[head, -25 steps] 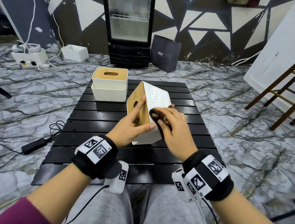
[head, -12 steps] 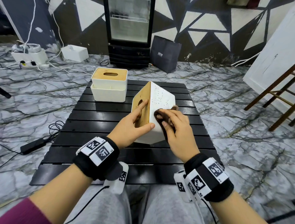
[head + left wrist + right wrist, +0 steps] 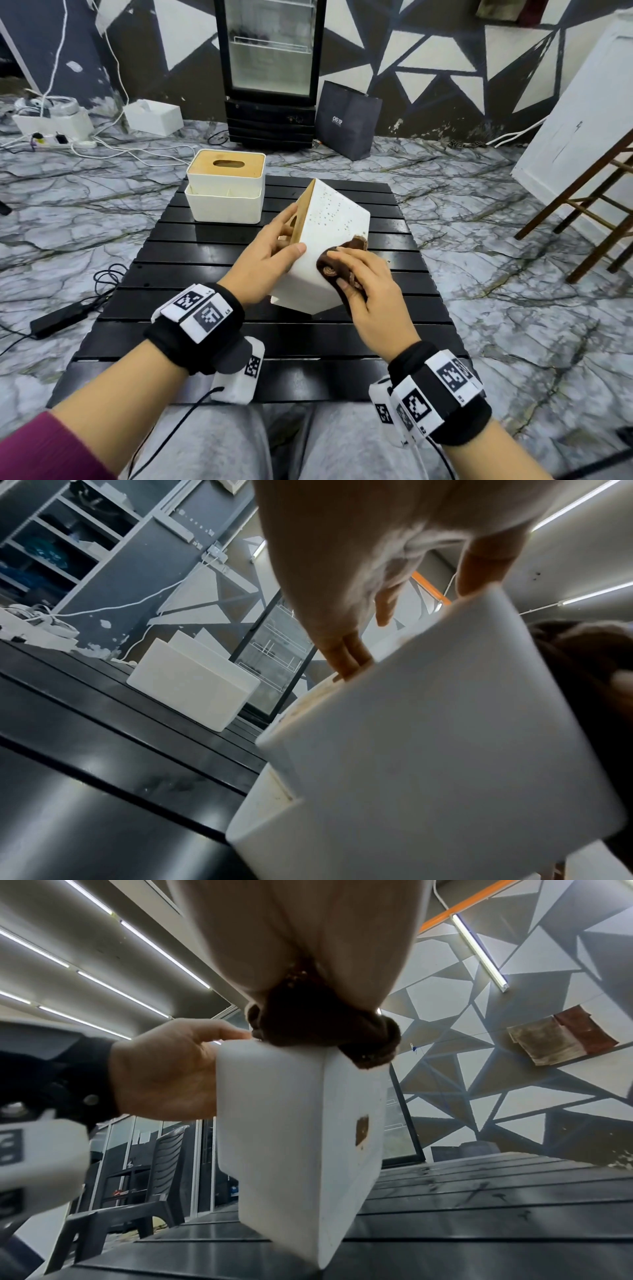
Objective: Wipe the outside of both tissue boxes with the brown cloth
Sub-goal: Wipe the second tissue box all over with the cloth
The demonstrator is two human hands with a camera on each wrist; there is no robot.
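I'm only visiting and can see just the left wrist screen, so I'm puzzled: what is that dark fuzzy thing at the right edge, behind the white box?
Observer: That's the brown cloth, bunched in the right hand and pressed against the tilted tissue box.
Visitor: Is that box lying flat?
Observer: No. The head view shows it tipped up, one lower edge towards the black slatted table, while the left hand grips its wooden-lid side.
Visitor: And the other white box?
Observer: The second tissue box stands upright and untouched, its slotted wooden top facing up.
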